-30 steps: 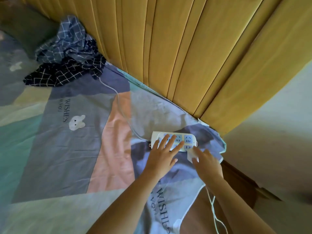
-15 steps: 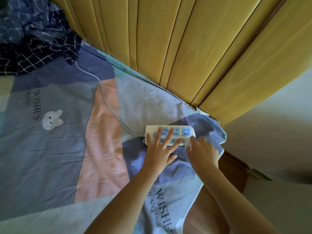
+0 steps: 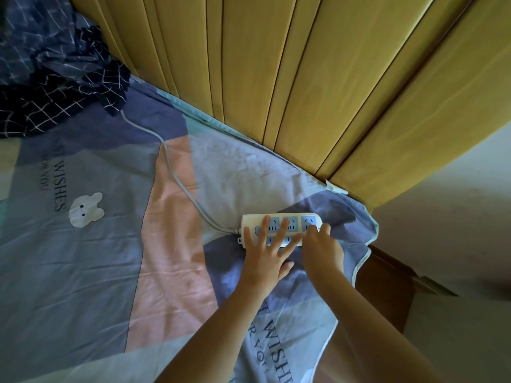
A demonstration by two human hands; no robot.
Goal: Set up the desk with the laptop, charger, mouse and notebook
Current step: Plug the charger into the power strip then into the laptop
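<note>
A white power strip (image 3: 282, 230) is seen lying flat on a patchwork bedsheet (image 3: 110, 258), close to the bed's corner and just in front of a yellow panelled headboard (image 3: 304, 78). The left hand (image 3: 266, 261) is laid across the strip with its fingers spread and straight, so the strip is pressed down onto the bed rather than gripped. The right hand (image 3: 322, 251) is set at the strip's 3 o'clock end, fingers curled; a small white shape, probably the charger plug, can just be made out at the fingertips, but it is mostly hidden, so whether it is pinched cannot be told. A grey cord (image 3: 177, 172) is seen running from the strip's 9 o'clock end away towards 11 o'clock, under a heap of dark checked cloth (image 3: 55, 87). No laptop, mouse or notebook is in view. The step in hand is judged to be the plugging in of the charger. It would be done well if the strip were kept pinned against the soft bedding, the pins were lined up with the end socket, and the plug were pushed straight down, not at a slant. A tilted push may make the strip slide or tip.
</note>
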